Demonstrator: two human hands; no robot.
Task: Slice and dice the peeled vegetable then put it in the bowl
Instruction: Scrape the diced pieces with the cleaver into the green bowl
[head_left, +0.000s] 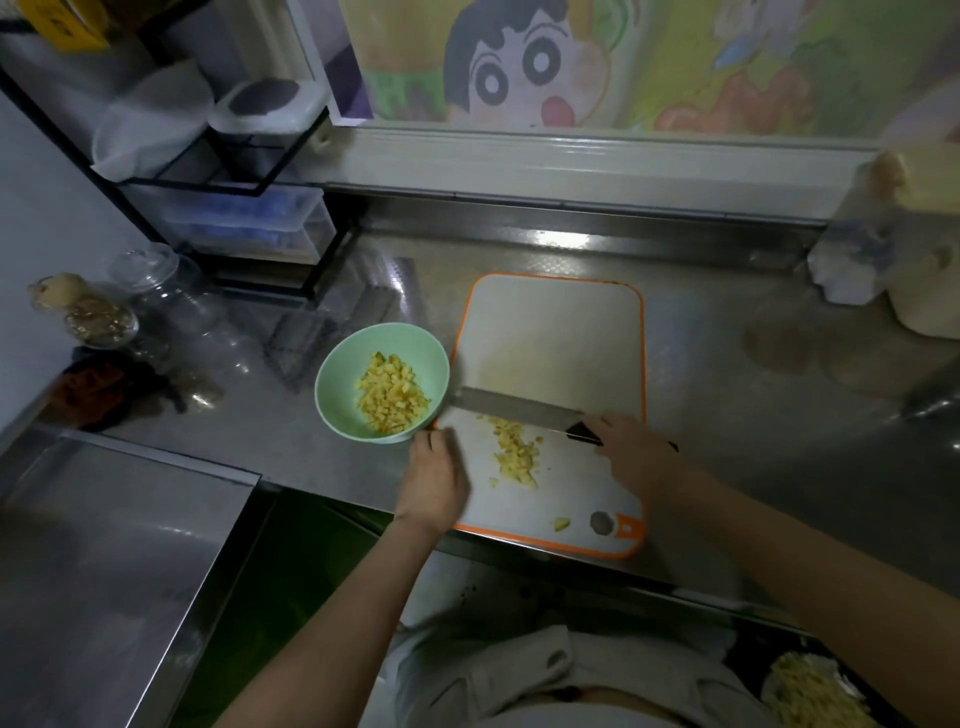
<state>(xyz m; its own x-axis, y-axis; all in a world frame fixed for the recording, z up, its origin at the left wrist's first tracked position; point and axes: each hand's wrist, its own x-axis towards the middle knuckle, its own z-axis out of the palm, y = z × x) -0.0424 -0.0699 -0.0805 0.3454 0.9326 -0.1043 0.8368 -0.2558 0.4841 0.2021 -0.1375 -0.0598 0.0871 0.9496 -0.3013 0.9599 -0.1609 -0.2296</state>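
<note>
One green bowl (332, 384) left of centre holds yellow cubes (390, 400). One more pile (514, 452) lies mid-frame on one board (556, 332). One knife (519, 410) points left at the bowl, and the right hand (639, 452) grips it. The left hand (434, 478) is too blurred to tell its grip.

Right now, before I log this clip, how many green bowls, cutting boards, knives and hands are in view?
green bowl: 1
cutting board: 1
knife: 1
hands: 2 (left hand, right hand)
Total: 5

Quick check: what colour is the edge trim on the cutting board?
Orange, running round the white cutting board; the head view shows it best.
</note>
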